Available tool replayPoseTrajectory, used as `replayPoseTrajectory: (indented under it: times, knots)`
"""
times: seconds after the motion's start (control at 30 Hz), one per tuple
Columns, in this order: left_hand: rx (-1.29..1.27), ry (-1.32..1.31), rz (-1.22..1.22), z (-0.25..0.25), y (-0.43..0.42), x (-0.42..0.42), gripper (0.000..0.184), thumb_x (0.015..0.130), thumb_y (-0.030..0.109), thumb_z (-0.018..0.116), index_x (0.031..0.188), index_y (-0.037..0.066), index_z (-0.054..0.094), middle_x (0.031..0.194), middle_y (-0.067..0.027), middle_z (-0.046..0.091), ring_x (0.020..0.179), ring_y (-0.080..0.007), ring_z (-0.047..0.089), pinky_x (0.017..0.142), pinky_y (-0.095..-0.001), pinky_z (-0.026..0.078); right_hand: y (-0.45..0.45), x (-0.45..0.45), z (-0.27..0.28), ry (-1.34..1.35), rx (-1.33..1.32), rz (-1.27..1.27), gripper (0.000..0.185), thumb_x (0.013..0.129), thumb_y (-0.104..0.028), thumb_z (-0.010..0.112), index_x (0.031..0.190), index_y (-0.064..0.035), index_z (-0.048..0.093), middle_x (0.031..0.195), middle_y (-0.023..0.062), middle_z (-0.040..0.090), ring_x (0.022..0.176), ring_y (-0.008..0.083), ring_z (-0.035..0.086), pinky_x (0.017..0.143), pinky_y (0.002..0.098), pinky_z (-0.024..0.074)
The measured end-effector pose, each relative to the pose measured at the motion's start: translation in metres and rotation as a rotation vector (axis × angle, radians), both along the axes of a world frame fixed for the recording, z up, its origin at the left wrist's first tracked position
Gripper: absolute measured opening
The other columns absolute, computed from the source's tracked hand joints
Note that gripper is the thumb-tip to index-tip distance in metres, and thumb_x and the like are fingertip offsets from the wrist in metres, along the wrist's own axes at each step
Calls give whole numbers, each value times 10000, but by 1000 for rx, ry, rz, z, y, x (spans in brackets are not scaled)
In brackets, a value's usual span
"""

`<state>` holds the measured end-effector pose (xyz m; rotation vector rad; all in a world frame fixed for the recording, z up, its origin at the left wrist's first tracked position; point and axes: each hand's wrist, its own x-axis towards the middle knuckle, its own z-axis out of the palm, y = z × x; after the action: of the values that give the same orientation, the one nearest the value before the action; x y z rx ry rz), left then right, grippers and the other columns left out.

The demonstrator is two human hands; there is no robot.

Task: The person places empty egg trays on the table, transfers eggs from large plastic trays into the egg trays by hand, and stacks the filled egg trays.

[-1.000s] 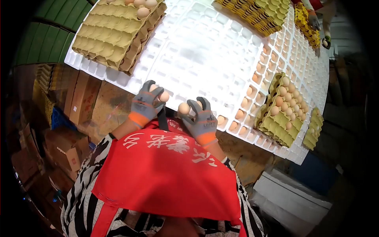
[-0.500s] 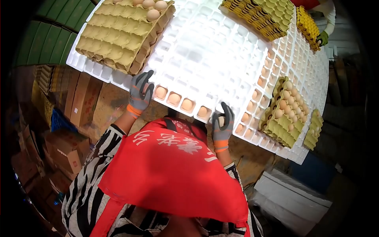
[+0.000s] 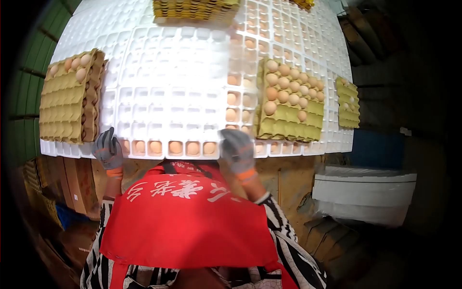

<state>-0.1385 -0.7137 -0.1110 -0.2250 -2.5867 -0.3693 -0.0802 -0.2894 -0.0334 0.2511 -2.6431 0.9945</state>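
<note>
My left hand, in a grey glove with an orange cuff, is at the front edge of the white foam trays, close to the lower right corner of a brown egg tray stack. Its fingers are apart, and no egg shows in them. Between the hands, a row of brown eggs sits in the front cells. My right hand is over the front edge at the row's right end, blurred by motion. Whether it holds an egg cannot be made out.
To the right, a pulp tray holds several eggs, with a smaller one beyond it. Stacked yellow trays stand at the back. White boxes are below the table at the right.
Eggs that were in my hands now rest in the front cells. My hands have moved apart, and my left hand has opened. The view has turned, and the co-worker's arm has left it.
</note>
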Motion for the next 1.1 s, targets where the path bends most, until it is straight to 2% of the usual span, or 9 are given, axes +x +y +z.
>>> replayPoseTrajectory:
  times: [0.07,0.2,0.5,0.67,0.77,0.83,0.93,1.0,1.1]
  knots:
    - [489,-181,-48,12,50,-12,425,851,25,685,1274,38,662,1224,-143,665,1143,-327,610,989,-430,483,66,7,12,74,-25,-257,394,828,35,687,1215,-32,661,1192,141,670,1098,313,630,943,400,504]
    - [483,-219,-484,77,219,-46,510,833,44,731,1331,82,628,1278,-141,633,1171,-331,595,1009,-426,472,197,-6,26,-76,155,-536,454,851,-72,647,1305,-98,633,1206,133,653,1144,343,576,990,426,468]
    - [-85,-524,-853,100,430,-74,460,811,225,773,1237,137,623,1086,-97,619,954,-262,642,833,-390,538,293,-27,18,-182,366,-94,503,811,-148,705,1307,-174,627,1227,91,644,1097,294,630,928,398,531]
    - [1303,-918,-578,85,406,-87,302,880,132,616,1172,54,599,1046,-23,614,872,-113,598,799,-276,520,322,-28,11,-282,-994,-489,423,912,-111,578,1316,4,536,1198,100,603,1029,185,629,850,310,548]
    - [1266,-965,-543,107,416,-93,326,872,132,618,1187,50,587,1067,-18,595,979,-119,578,842,-305,518,337,-31,13,-213,-1227,-203,443,914,-126,588,1348,-58,536,1274,85,566,1172,258,594,943,362,532]
    - [406,-563,-634,117,440,-92,454,800,186,742,1216,91,588,1153,-69,603,964,-223,632,833,-372,549,322,-51,45,-93,-9,-147,446,863,-126,675,1303,-125,604,1262,109,589,1119,281,618,916,386,532]
    - [-174,-547,-610,119,462,-95,451,739,205,788,1149,145,608,1135,-127,585,942,-341,639,810,-434,547,284,-69,60,-189,261,-136,519,767,-95,774,1267,-133,639,1199,132,622,1040,320,635,908,413,524]
    - [-99,-657,-597,123,463,-103,400,749,192,773,1113,156,612,1109,-121,585,948,-337,638,804,-441,543,296,-73,45,-251,167,-166,503,792,-90,745,1279,-115,622,1187,118,630,996,289,643,857,384,531]
    - [164,-555,-538,126,458,-105,433,796,172,706,1220,200,625,1120,-123,595,961,-347,646,791,-440,543,302,-65,53,-418,-663,-294,462,862,-82,661,1315,-57,574,1203,78,625,921,192,646,726,309,546]
